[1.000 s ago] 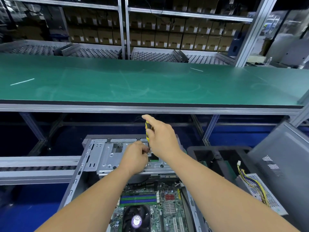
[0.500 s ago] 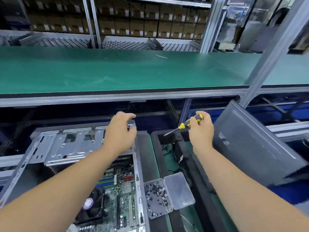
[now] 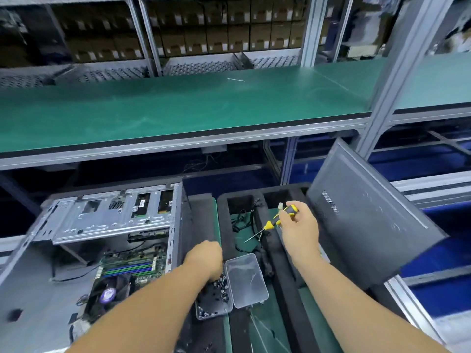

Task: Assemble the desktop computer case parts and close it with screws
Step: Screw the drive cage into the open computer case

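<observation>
Much is left: the computer case point(image 3: 107, 240) is open, its side panel point(image 3: 367, 225) unfitted; screws point(image 3: 219, 286) are reached by left hand point(image 3: 204, 261), fingers hidden; screwdriver point(image 3: 279, 220) is pinched by right hand point(image 3: 300, 230)

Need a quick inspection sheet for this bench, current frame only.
Surface: green mat under the screw box.
Job's things: open computer case, circuit board exposed; side panel tilted at right; screw box, lid open.
Clutter: black foam tray.
Hands: left hand reaching into the screw box, fingers hidden; right hand holds a screwdriver.
Cables: black wires in the tray.
Surroundings: green shelf above; cartons behind.
</observation>
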